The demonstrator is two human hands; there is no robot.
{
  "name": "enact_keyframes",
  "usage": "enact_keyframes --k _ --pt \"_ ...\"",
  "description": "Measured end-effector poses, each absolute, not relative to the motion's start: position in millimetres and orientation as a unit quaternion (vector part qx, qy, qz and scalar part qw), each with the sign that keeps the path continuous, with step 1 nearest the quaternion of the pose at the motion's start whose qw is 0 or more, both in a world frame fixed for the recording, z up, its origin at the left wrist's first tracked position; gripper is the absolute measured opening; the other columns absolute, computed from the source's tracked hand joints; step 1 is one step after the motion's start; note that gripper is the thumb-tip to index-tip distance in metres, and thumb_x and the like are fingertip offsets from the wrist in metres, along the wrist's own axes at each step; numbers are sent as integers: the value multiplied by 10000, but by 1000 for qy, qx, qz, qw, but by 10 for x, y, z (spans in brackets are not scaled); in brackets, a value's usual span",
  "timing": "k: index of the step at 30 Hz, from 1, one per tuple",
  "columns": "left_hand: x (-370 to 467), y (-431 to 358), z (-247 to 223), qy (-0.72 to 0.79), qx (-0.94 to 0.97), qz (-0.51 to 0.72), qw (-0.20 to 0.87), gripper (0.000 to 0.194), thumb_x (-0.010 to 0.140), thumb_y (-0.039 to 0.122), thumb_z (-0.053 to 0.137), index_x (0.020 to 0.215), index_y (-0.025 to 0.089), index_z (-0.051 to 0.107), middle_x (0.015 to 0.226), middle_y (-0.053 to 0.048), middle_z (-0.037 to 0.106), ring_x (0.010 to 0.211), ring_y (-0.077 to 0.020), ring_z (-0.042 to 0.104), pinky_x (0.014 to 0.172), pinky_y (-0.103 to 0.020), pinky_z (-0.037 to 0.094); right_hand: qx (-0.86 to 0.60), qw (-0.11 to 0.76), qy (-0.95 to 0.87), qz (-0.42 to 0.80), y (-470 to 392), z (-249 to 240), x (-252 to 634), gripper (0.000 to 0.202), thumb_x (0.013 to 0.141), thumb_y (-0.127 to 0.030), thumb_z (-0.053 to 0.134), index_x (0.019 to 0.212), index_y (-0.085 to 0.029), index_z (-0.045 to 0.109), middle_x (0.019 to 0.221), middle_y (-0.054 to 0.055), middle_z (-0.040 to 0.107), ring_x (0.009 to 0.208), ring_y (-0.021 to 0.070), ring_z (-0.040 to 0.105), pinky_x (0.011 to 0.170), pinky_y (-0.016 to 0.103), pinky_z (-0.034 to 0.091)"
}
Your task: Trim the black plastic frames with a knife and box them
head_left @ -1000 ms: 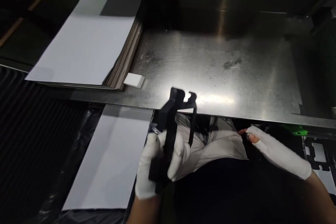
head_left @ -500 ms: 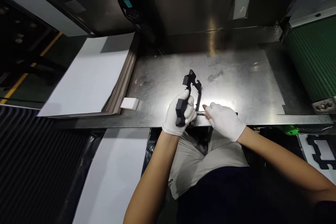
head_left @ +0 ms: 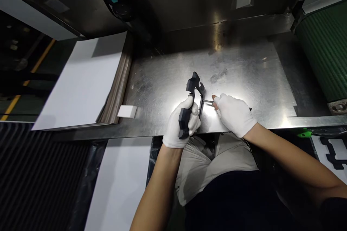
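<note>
Since the picture half a second before, both gloved hands had shifted a little toward the near edge of the steel bench (head_left: 244, 65), and the right hand had closed the small gap to the part, so that its tool now met the part's frame. The left hand (head_left: 182, 124), in a white glove, was closed firmly round the lower end of a black plastic part (head_left: 193, 94), fingers wrapped about it and the thumb across the front, holding it upright and slightly tilted above the bright patch of the bench. The part's notched upper end stood clear of the fist. The right hand (head_left: 235, 114), also gloved in white with the fingertips bare, was curled round a thin metal tool (head_left: 208, 101); how tightly could not be told, but the tool's tip lay against the right side of the part. A dark end of the tool showed just past the back of the hand. To the left, well apart from the hands, a small white block (head_left: 127, 111) sat on the bench beside a stack of boards topped with a white sheet (head_left: 81, 83). A green ribbed belt (head_left: 322, 57) rose at the far right.
</note>
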State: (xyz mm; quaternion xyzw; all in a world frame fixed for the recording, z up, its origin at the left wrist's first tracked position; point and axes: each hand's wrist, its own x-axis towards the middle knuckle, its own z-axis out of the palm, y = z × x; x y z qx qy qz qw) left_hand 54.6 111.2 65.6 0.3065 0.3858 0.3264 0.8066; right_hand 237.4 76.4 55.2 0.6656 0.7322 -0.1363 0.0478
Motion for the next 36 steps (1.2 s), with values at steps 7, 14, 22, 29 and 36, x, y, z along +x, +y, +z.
enact_keyframes --k 7,14,22,29,36 --pt "556 1106 645 383 321 324 803 473 1078 472 581 697 192 592 361 59 420 260 -93 371 342 -197 306 598 65 782 -163 663 550 2245 375 1179 -274 359 1378 -184 664 1138 126 724 865 250 717 629 325 466" --pt "597 1013 620 399 341 348 777 538 1046 647 622 754 196 593 387 66 432 281 -90 357 347 -209 260 673 61 725 -135 809 640 2378 370 1181 -255 343 1280 -167 689 1100 129 713 910 269 698 679 339 448" --pt "215 298 744 414 451 416 672 699 849 850 718 1128 211 677 619 71 484 455 -120 420 508 -283 398 697 -40 714 -42 736 176 2590 420 1168 -287 370 1420 -125 664 1283 190 688 1044 314 593 819 395 406" --pt "290 -22 869 654 719 138 190 627 846 503 791 1365 179 654 702 -36 683 695 -338 713 673 -402 489 674 -200 708 -67 658 116 2621 424 1144 -379 428 1311 -136 733 1290 198 707 1135 350 637 989 473 480" --pt "403 -54 793 595 772 137 176 366 915 376 722 1203 152 703 690 -70 717 608 -312 726 636 -393 480 515 -319 567 -559 129 249 2200 832 938 -960 499 1187 -206 751 1061 124 778 986 306 737 917 421 617"
